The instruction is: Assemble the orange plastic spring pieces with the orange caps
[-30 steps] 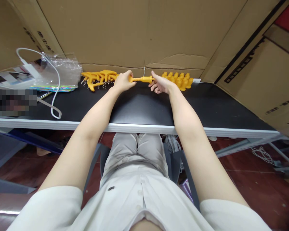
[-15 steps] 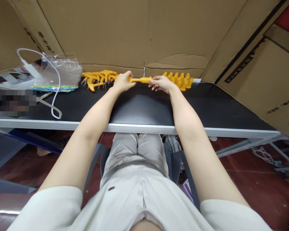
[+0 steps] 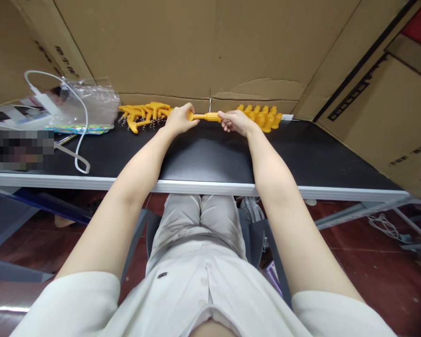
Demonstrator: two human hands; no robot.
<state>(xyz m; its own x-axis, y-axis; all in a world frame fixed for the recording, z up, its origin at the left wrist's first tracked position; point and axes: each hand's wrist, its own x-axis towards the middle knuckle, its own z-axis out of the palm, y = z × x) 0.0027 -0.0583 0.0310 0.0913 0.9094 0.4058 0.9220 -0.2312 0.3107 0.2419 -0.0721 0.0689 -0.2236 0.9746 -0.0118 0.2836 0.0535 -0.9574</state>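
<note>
My left hand (image 3: pixel 178 120) is closed around the handle end of an orange plastic corkscrew (image 3: pixel 199 116), most of which its fingers hide. In line with it is an orange bottle-shaped sleeve (image 3: pixel 212 117), and the fingers of my right hand (image 3: pixel 236 120) pinch its right end. The two parts meet end to end over the dark tabletop; any metal spiral between them is hidden. Left of my left hand lies a pile of orange T-handled corkscrews (image 3: pixel 149 113) with bare metal spirals. Beyond my right hand, several orange sleeves (image 3: pixel 264 117) stand grouped.
Cardboard (image 3: pixel 182 51) rises behind the black table (image 3: pixel 210 157). On the left lie a clear plastic bag (image 3: pixel 91 100), a white cable (image 3: pixel 86 117) and a blurred-out patch. A small white piece (image 3: pixel 286 117) sits past the sleeves. The silver table edge (image 3: pixel 203 187) runs before my lap.
The fingers of my right hand have curled in and shifted their grip at the sleeve's right end. My left hand and the piles stay where they were.
</note>
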